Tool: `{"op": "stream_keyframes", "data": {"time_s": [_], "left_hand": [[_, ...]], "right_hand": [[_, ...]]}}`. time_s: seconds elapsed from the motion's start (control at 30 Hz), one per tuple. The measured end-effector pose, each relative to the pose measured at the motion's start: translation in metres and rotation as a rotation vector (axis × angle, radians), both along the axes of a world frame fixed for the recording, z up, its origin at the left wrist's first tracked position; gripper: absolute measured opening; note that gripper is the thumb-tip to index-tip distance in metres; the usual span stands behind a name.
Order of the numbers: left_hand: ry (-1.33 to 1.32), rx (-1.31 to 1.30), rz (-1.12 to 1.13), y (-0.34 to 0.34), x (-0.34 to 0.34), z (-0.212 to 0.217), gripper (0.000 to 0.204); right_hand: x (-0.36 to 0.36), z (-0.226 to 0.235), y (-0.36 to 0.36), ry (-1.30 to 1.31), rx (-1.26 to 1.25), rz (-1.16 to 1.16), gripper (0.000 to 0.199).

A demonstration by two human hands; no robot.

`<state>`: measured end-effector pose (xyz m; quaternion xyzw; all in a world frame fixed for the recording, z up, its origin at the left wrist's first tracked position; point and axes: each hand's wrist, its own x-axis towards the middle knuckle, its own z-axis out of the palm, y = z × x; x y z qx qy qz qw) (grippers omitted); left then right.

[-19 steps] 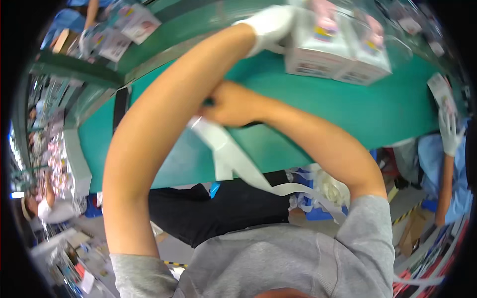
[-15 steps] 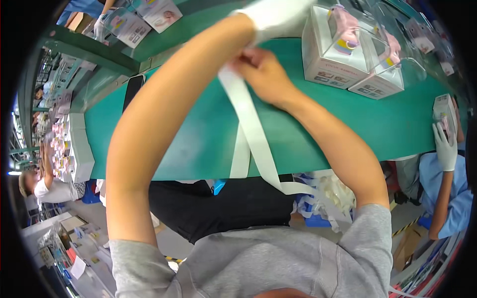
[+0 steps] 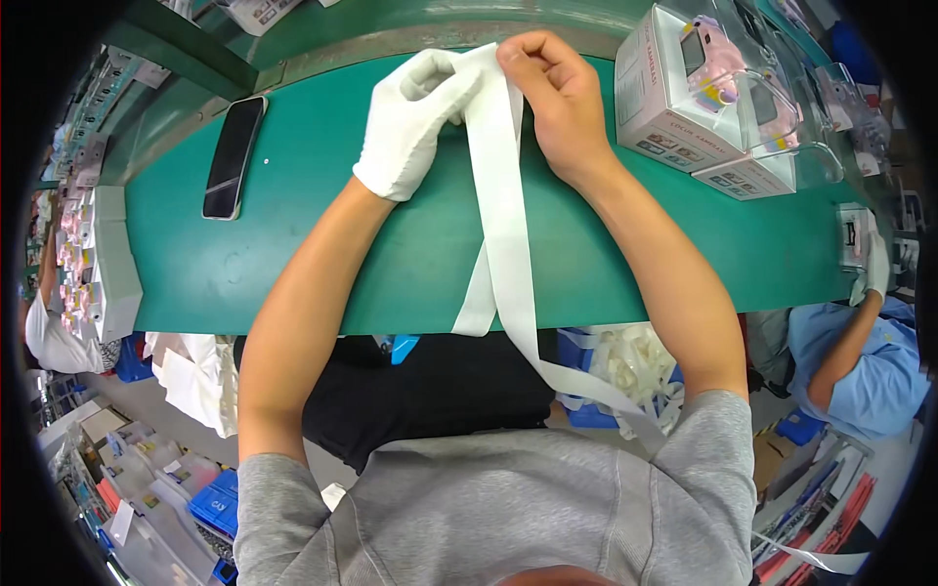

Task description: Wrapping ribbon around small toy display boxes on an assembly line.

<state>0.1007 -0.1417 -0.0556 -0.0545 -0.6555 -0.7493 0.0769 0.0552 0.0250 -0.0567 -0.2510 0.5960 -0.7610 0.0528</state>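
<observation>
Two hands met over the green bench (image 3: 274, 264), both closed on one white strip (image 3: 503, 195): the left hand (image 3: 405, 122), in a white glove, pinched its top end between thumb and fingers, and the bare right hand (image 3: 567, 107) gripped the corner just beside. Below the hands, two lengths of the strip hung toward the person and crossed; the shorter ended at the near edge, while the longer ran over it, off to the right. Left of the gloved hand, well apart, lay a dark phone (image 3: 234, 161). Just right of the bare hand stood a white box (image 3: 650, 107) with a pink toy camera (image 3: 718, 66) on it. Below the right forearm, a blue bin (image 3: 591, 417) held pale scraps (image 3: 633, 363).
</observation>
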Motion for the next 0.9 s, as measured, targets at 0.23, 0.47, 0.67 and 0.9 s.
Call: {"op": "stream_keyframes", "data": {"time_s": [0.23,0.47,0.67,0.9], "left_hand": [[-0.003,-0.053,0.04,0.003,0.018,0.004,0.02],[0.057,0.016,0.078,0.01,0.018,0.008,0.013],[0.054,0.073,0.078,0.01,0.021,0.01,0.015],[0.007,-0.006,0.035,0.012,0.024,0.011,0.017]], "right_hand": [[0.006,0.002,0.0,0.057,0.093,0.049,0.015],[0.009,0.002,-0.002,0.127,0.024,-0.045,0.014],[0.01,-0.001,-0.004,0.132,-0.002,-0.063,0.017],[0.014,0.003,-0.005,0.166,0.009,-0.158,0.026]]}}
